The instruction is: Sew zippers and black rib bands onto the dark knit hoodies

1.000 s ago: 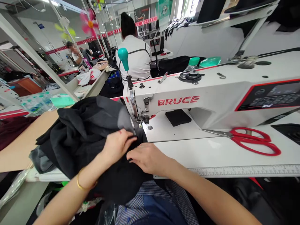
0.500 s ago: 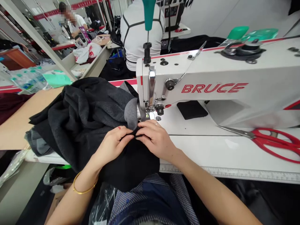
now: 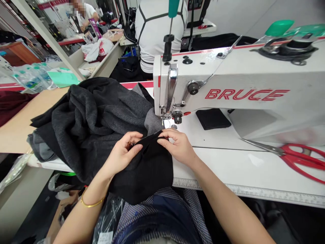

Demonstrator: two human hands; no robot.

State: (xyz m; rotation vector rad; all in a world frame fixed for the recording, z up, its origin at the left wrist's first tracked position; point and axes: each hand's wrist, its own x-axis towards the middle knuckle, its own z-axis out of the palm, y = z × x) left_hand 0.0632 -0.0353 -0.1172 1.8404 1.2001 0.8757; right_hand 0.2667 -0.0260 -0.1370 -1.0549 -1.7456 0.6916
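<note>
A dark grey and black garment (image 3: 101,112) lies bunched on the left of the sewing machine (image 3: 220,81), its black part draping over the table's front edge. My right hand (image 3: 179,145) pinches the black cloth's folded edge between thumb and fingers, just in front of the needle area. On the same edge, farther left, my left hand (image 3: 123,150) grips the cloth, thumb and index finger slightly parted around it. Between the two hands the edge runs in a slanting line. A lighter grey piece of the garment (image 3: 153,122) reaches the presser foot, which is partly hidden.
Red-handled scissors (image 3: 291,154) lie on the right, below the machine arm. A folded black cloth piece (image 3: 213,118) rests on the machine bed. A ruler strip (image 3: 241,189) runs along the front edge. Another person in white (image 3: 159,37) sits behind the machine.
My hands have moved apart along the edge, the left leftward and the right slightly rightward. The black edge has come away from the needle area toward me. The view has shifted a little.
</note>
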